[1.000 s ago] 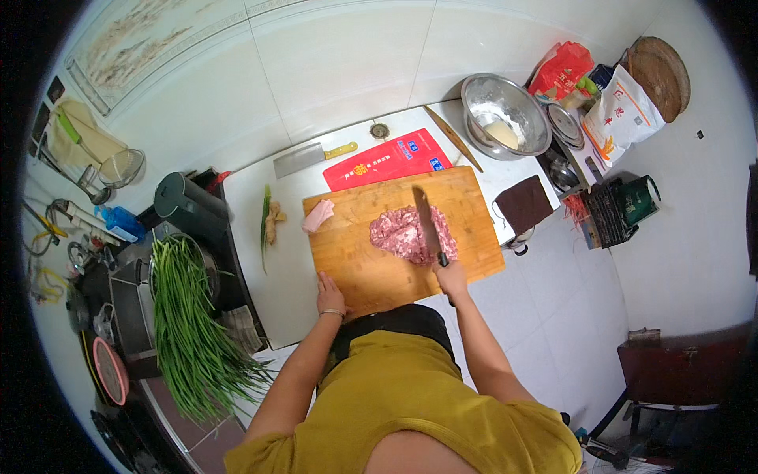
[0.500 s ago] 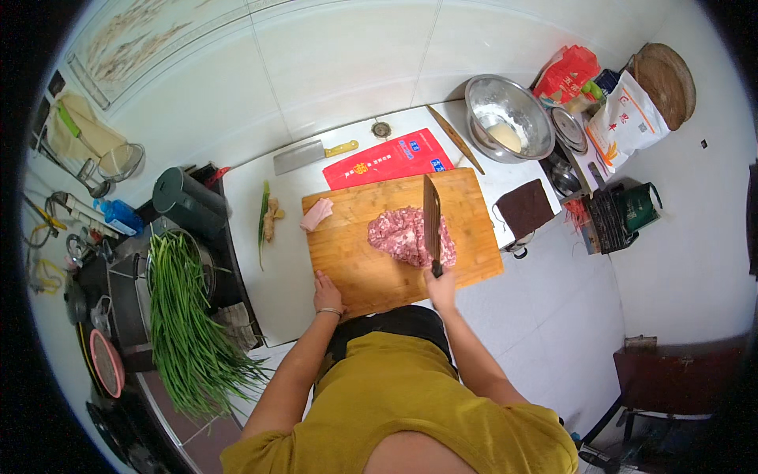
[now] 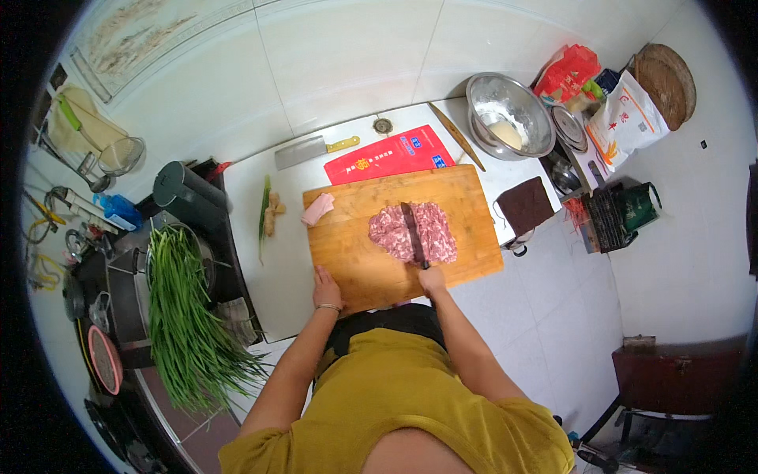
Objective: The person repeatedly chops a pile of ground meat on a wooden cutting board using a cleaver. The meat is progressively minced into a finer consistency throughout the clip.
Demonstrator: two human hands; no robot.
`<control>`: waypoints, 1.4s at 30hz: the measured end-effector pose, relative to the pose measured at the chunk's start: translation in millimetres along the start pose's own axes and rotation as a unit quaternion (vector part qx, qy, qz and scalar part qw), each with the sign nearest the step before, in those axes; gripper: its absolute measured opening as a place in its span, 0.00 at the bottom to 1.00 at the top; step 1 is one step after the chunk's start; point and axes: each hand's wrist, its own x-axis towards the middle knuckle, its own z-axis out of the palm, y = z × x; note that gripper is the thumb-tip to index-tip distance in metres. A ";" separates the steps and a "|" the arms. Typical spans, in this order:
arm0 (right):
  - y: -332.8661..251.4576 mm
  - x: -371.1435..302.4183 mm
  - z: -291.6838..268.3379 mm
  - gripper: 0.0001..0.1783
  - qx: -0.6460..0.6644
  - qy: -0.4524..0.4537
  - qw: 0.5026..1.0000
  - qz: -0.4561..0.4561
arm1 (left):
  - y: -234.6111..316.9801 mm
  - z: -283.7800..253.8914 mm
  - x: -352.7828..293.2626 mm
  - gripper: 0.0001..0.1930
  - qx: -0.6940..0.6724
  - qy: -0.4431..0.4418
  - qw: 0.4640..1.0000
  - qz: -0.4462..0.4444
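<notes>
My right hand (image 3: 432, 280) is closed round the black handle of a cleaver (image 3: 412, 229). Its dark blade stands edge down in a flattened mound of minced meat (image 3: 434, 229), pointing away from me. The meat lies in the middle of a wooden cutting board (image 3: 355, 272). At the board's near left corner, my left hand (image 3: 327, 289) grips the edge. A pale pink slab of meat or fat (image 3: 317, 209) rests by the board's far left edge.
Behind the board lie a red paper sheet (image 3: 387, 156), a second cleaver (image 3: 304, 152) and a wooden stick (image 3: 456, 136). A steel bowl (image 3: 527, 118) holds dough. Ginger (image 3: 272, 213) and scallion (image 3: 264, 217) sit left; green chives (image 3: 185, 316) overhang the stove side.
The cleaver has come down from above the meat into it, shifting left. My right hand has moved slightly left with it; my left hand stays on the board.
</notes>
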 end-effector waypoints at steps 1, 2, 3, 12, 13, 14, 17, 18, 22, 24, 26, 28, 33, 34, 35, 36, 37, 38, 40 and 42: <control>-6.1 0.9 -8.0 0.25 -0.007 -0.026 1.000 -0.013 | -2.0 -4.2 1.4 0.60 0.002 0.002 1.000 0.002; -23.3 -1.9 -28.1 0.24 -0.018 -0.052 0.998 -0.029 | -2.9 -10.5 -1.3 0.60 0.007 -0.008 1.000 0.005; -40.7 -13.3 -51.9 0.24 -0.034 -0.078 0.996 -0.040 | -0.8 -12.5 -8.8 0.60 0.009 -0.024 1.000 0.011; -24.9 -23.7 -1.8 0.15 -0.020 0.027 0.995 -0.099 | -10.9 36.8 13.5 0.47 0.117 0.066 0.991 0.017; -37.6 -21.3 -20.8 0.15 -0.020 -0.002 0.994 -0.110 | -13.5 28.8 15.1 0.43 0.105 0.062 0.992 0.016; -47.4 -25.2 -40.9 0.15 -0.027 -0.032 0.992 -0.117 | -8.2 16.9 8.6 0.39 0.090 0.053 0.994 0.018; -89.3 -60.2 -83.5 0.16 0.079 -0.006 0.991 -0.111 | 10.1 -29.5 -17.3 0.29 0.045 0.000 0.999 0.011; -91.7 -66.0 -81.0 0.16 0.074 0.014 0.991 -0.112 | 10.3 -31.1 -15.3 0.29 -0.026 0.000 1.000 -0.005; -11.4 -27.2 24.0 0.16 -0.004 0.044 0.995 -0.088 | -5.5 21.6 10.2 0.39 -0.198 0.063 0.977 -0.043; -39.7 -35.2 -4.9 0.16 -0.033 -0.012 0.996 -0.077 | -19.4 59.7 19.7 0.48 0.095 0.115 0.989 0.011; -61.7 -47.7 -43.6 0.16 -0.005 -0.039 0.996 -0.077 | -4.7 12.9 2.7 0.54 0.023 0.047 0.998 0.019; -78.2 -73.7 -64.5 0.15 0.069 -0.016 0.991 -0.110 | 5.8 -23.6 -13.8 0.57 -0.007 -0.009 1.000 0.011; -33.3 -47.9 9.7 0.15 -0.029 0.023 0.994 -0.102 | 7.7 -32.0 -15.1 0.56 -0.013 -0.032 0.999 0.002; -18.4 -27.8 23.4 0.18 0.025 -0.020 0.995 -0.089 | 2.6 -18.4 -9.7 0.55 0.009 -0.012 1.000 0.007; -33.4 -29.1 16.7 0.17 0.013 -0.039 0.995 -0.093 | -6.5 4.1 0.5 0.55 0.032 0.011 0.999 0.006; -58.4 -41.0 -8.3 0.17 -0.007 -0.057 0.994 -0.094 | -8.9 18.9 4.8 0.54 0.049 0.029 0.998 0.007; -76.7 -57.0 -33.5 0.16 -0.028 -0.073 0.993 -0.087 | -3.1 6.0 -3.4 0.55 0.036 -0.001 0.999 0.006; -91.7 -70.0 -50.8 0.15 0.045 -0.086 0.992 -0.082 | 5.8 -24.9 -12.6 0.55 0.024 -0.028 0.999 0.009; -90.0 -77.4 -37.7 0.13 0.081 0.001 0.988 -0.135 | 6.7 -29.3 -10.5 0.56 -0.002 -0.028 1.000 0.006; -73.7 -74.4 -5.3 0.14 0.068 0.066 0.976 -0.196 | -8.3 22.5 9.3 0.55 -0.028 0.018 0.999 0.001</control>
